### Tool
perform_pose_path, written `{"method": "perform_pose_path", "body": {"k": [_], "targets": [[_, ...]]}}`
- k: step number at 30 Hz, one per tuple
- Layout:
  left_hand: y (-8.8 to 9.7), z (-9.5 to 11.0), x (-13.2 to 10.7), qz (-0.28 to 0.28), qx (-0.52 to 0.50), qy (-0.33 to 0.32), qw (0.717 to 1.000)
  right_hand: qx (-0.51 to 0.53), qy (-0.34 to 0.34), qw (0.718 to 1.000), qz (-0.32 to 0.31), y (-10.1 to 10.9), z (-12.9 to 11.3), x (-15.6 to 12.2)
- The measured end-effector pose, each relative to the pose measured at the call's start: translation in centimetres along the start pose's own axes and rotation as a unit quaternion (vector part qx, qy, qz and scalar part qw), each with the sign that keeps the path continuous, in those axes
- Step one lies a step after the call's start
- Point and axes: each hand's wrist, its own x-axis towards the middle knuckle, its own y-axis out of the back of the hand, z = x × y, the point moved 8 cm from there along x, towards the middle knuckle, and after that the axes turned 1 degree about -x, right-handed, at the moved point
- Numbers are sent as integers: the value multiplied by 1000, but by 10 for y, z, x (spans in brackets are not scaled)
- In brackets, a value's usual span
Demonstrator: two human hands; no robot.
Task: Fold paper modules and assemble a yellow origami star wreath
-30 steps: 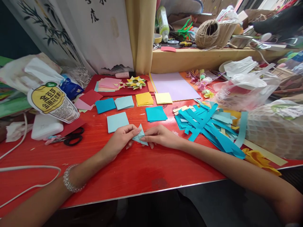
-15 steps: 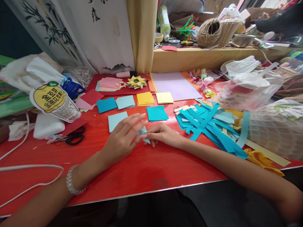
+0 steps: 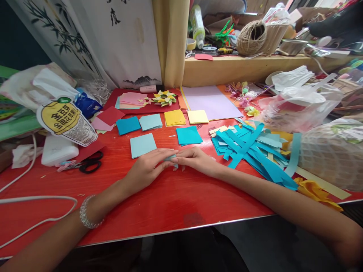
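Now pressed flat, the small folded light-blue paper piece (image 3: 171,157), held up in a point a second ago, lies on the red surface (image 3: 159,204). The left hand (image 3: 147,168) spreads its fingers over it, and the right hand (image 3: 195,158) pins its edge with curled fingers, probably sharpening a crease.

Folded light-blue paper (image 3: 172,158) mostly hidden under both hands' fingers; its shape cannot be told. White cable (image 3: 36,223) cut off at left edge.
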Motion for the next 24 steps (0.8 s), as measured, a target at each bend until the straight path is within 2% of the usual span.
{"method": "perform_pose_path", "body": {"k": [5, 8, 10, 16, 24], "targets": [[7, -17, -1, 36, -41, 126, 990, 59, -1, 998, 35, 4, 3, 4], [11, -31, -2, 67, -106, 209, 970, 103, -1, 991, 87, 12, 7, 6], [11, -37, -3, 85, -160, 244, 953, 106, -12, 989, 100, 13, 10, 6], [4, -41, -4, 106, -279, 276, 914, 47, -11, 998, 43, 3, 10, 6], [-2, -41, -6, 86, -298, 289, 906, -7, 15, 999, 33, 1, 5, 2]]}}
